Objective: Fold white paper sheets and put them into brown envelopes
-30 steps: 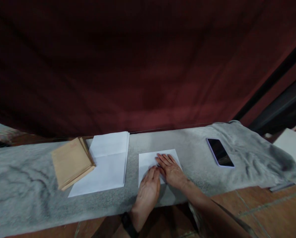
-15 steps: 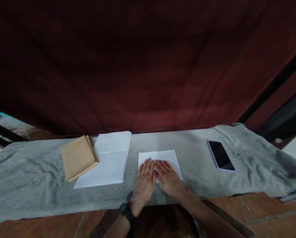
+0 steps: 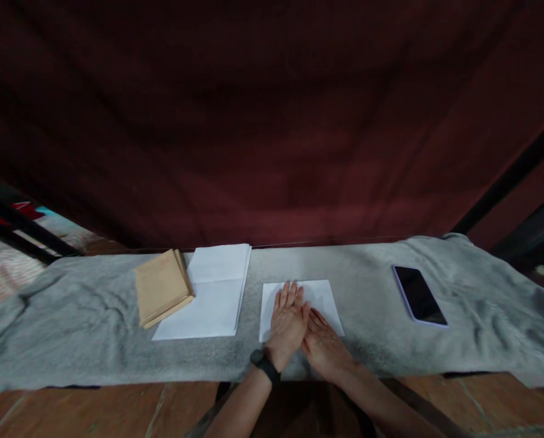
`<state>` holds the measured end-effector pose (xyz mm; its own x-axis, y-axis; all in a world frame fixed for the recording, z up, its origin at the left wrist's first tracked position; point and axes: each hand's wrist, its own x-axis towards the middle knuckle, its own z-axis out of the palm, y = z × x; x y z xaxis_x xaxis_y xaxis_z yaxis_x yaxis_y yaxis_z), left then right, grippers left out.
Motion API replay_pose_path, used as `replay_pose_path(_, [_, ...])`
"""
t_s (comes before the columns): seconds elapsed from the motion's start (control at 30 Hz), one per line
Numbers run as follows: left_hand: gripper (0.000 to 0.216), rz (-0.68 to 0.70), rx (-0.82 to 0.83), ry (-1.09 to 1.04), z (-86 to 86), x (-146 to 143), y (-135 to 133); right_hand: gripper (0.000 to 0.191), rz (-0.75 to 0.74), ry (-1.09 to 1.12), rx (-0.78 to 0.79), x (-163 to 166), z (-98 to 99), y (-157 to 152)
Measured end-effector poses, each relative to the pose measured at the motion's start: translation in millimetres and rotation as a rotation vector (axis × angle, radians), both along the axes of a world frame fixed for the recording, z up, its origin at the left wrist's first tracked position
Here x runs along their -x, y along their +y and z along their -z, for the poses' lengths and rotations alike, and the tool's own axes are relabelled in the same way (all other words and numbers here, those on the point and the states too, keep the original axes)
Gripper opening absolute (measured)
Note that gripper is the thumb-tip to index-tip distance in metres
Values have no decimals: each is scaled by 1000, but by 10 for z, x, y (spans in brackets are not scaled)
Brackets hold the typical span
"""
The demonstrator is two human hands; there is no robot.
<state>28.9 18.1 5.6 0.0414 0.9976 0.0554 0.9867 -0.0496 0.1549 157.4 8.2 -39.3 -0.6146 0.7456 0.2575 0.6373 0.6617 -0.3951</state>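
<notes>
The left hand (image 3: 288,322) lies flat on the small white paper sheet (image 3: 322,295), palm down, fingers straight and slightly parted, holding nothing between them. The right hand (image 3: 325,348) is also opened out, its fingers close together on the sheet's near part, its fingertips beside the left thumb.

Behind the sheet rises a dark red cloth (image 3: 272,152); beneath it spreads a grey plush blanket (image 3: 367,286). Left of the sheet is a stack of larger white paper (image 3: 212,310) with a crease across it; farther left, brown paper packets (image 3: 162,283) overlap that stack. Right of the sheet lies a purple-edged smartphone (image 3: 420,295). A black wristwatch (image 3: 266,365) sits on the left wrist, just nearer than the sheet.
</notes>
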Motion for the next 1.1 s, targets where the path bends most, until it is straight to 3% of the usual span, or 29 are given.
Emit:
replay_pose_path(0.17, [53, 22, -33, -11, 194, 86, -30, 40, -246, 156, 240, -204, -185, 279])
replay_pose_path(0.2, [53, 19, -50, -3, 234, 111, -47, 36, -244, 204, 301, -243, -215, 345])
replay_pose_path(0.27, [53, 1, -81, 17, 301, 149, -63, 35, -77, 293, 341, -290, -241, 449])
replay_pose_path(0.33, [52, -11, -109, 35, 352, 169, -55, 37, 108, 320, 288, -284, -221, 499])
replay_pose_path(0.4, [52, -5, -131, 54, 396, 173, -35, 41, 195, 263, 180, -232, -171, 498])
replay_pose_path(0.53, [55, 36, -160, 83, 470, 170, -12, 50, 172, 2, -13, -79, -48, 432])
replay_pose_path(0.67, [56, 26, -172, 81, 491, 161, -28, 52, 198, -181, -97, -10, 29, 398])
replay_pose_path(1.1, [53, 21, -139, -4, 352, 60, -90, 51, 296, -311, -284, -215, 137, 445])
